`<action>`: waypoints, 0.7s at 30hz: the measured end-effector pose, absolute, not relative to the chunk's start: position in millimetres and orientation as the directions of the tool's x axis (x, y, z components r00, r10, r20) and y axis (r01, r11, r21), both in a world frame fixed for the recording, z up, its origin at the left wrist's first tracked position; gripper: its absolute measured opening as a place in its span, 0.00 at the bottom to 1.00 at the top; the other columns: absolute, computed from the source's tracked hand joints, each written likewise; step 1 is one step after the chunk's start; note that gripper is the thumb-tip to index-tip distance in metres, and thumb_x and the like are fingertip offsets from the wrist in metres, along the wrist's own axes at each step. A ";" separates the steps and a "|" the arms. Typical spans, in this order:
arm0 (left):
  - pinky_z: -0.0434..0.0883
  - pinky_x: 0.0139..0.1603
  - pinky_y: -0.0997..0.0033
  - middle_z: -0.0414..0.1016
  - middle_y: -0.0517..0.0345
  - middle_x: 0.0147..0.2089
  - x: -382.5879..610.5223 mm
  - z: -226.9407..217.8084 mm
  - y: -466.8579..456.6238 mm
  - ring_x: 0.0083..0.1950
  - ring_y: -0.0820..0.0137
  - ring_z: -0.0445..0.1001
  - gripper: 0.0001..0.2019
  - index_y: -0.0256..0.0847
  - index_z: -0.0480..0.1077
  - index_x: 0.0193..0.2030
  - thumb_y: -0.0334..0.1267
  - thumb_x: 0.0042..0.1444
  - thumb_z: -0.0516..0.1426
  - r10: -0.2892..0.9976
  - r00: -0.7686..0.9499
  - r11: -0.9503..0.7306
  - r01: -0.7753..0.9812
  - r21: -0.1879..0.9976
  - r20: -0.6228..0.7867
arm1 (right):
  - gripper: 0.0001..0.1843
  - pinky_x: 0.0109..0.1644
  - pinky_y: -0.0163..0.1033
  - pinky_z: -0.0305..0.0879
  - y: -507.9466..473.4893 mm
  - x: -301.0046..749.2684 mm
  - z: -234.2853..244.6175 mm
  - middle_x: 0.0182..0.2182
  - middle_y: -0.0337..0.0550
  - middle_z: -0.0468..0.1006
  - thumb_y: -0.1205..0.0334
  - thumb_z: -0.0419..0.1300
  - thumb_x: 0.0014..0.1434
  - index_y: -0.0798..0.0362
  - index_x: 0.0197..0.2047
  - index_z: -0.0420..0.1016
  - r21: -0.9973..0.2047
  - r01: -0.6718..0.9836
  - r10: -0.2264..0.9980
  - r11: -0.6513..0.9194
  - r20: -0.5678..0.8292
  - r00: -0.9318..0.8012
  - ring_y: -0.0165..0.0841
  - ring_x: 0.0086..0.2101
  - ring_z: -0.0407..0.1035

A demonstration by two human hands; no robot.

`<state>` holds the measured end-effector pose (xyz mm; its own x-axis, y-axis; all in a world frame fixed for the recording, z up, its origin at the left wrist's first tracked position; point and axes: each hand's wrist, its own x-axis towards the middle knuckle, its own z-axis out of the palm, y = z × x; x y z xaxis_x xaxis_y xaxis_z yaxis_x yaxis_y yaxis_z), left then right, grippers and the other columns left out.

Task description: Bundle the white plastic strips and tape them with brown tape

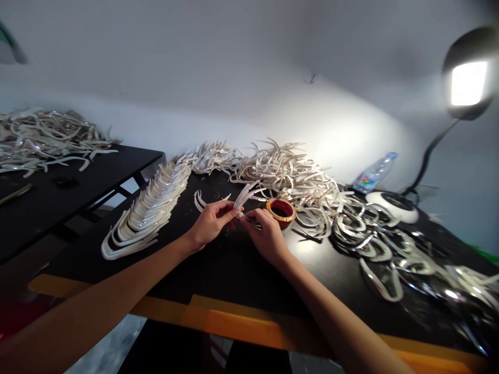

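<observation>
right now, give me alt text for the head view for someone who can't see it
A left hand and right hand pinch pale strips above a black table, near a tape roll. A neat row of similar pieces lies to the left, with a tangled pile behind; at the right are a tilted bottle and a lit lamp.

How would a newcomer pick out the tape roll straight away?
Start with the black table in the middle, then the large tangled pile of pale strips towards its back. In front of that pile, beside the right hand, sits the tape roll. Unlike the strips, it's a golden-brown ring, red inside.
</observation>
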<state>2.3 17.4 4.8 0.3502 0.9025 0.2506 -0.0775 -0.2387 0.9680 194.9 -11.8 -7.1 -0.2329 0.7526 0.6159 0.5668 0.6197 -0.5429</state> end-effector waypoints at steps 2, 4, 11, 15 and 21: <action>0.76 0.37 0.68 0.81 0.53 0.40 2.5 4.8 17.3 0.38 0.66 0.76 0.17 0.39 0.81 0.47 0.51 0.60 0.66 0.904 0.353 -0.230 -0.077 0.970 0.242 | 0.07 0.44 0.44 0.64 -12.0 195.1 -7.7 0.35 0.42 0.79 0.60 0.59 0.72 0.48 0.40 0.74 -0.549 0.566 0.762 0.615 0.597 -0.249 0.38 0.37 0.71; 0.76 0.38 0.68 0.80 0.54 0.39 2.6 4.3 17.5 0.37 0.67 0.76 0.17 0.38 0.81 0.47 0.50 0.59 0.67 0.907 0.353 -0.214 -0.084 0.973 0.230 | 0.08 0.43 0.43 0.63 -12.0 195.3 -8.3 0.35 0.42 0.79 0.61 0.57 0.73 0.49 0.40 0.74 -0.542 0.577 0.765 0.611 0.592 -0.255 0.38 0.37 0.71; 0.78 0.44 0.66 0.78 0.57 0.39 2.7 0.2 21.1 0.37 0.69 0.77 0.17 0.36 0.78 0.43 0.49 0.59 0.68 0.905 0.374 -0.170 -0.118 0.978 0.202 | 0.08 0.43 0.43 0.62 -12.3 194.8 -9.0 0.35 0.43 0.79 0.63 0.57 0.72 0.50 0.38 0.74 -0.514 0.600 0.751 0.612 0.615 -0.240 0.38 0.36 0.69; 0.79 0.47 0.64 0.77 0.57 0.39 3.1 -2.3 23.3 0.39 0.67 0.78 0.17 0.37 0.77 0.41 0.49 0.58 0.68 0.901 0.381 -0.173 -0.125 0.977 0.208 | 0.08 0.42 0.43 0.62 -12.2 195.4 -9.0 0.34 0.43 0.78 0.64 0.57 0.72 0.50 0.38 0.72 -0.498 0.620 0.746 0.606 0.626 -0.227 0.38 0.36 0.69; 0.79 0.46 0.64 0.79 0.55 0.41 2.3 -3.5 23.1 0.39 0.67 0.78 0.17 0.37 0.77 0.43 0.50 0.58 0.67 0.910 0.365 -0.181 -0.074 0.981 0.196 | 0.08 0.43 0.43 0.61 -11.3 196.1 -9.0 0.34 0.43 0.78 0.64 0.57 0.72 0.49 0.38 0.72 -0.483 0.637 0.740 0.601 0.637 -0.216 0.39 0.36 0.68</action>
